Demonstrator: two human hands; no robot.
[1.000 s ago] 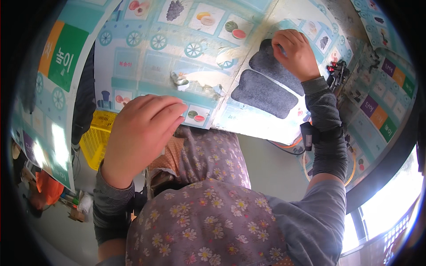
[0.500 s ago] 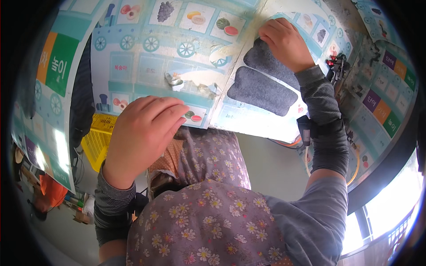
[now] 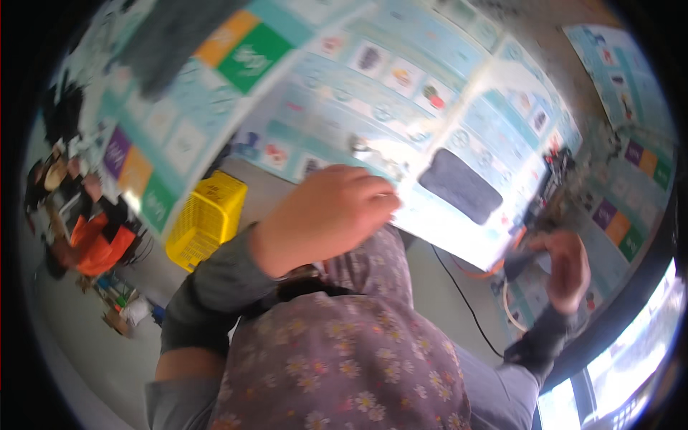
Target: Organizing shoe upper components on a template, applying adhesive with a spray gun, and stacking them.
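A dark grey, rounded fabric piece (image 3: 462, 188) lies flat on the right part of the worktable, which is covered with a printed picture sheet (image 3: 408, 147). My left hand (image 3: 326, 218) hovers at the table's near edge, left of that piece, its fingers curled together; whatever they may hold is hidden. Off to the right, beyond the table's edge, is my right hand (image 3: 566, 269), blurred by motion. A small dark grey shape, which looks like another fabric piece (image 3: 521, 264), is at its bent fingertips.
A yellow plastic basket (image 3: 208, 218) stands at left, below another sheet-covered surface (image 3: 215, 115) bearing a blurred dark grey heap (image 3: 172, 43). Tools and cables (image 3: 555, 165) crowd the table's right side. A black cable (image 3: 462, 301) runs to the floor. An orange item (image 3: 104, 247) lies far left.
The right hand has left the table and moved right and nearer; the upper of two grey pieces is gone from the sheet. My left hand has moved right. The view has shifted.
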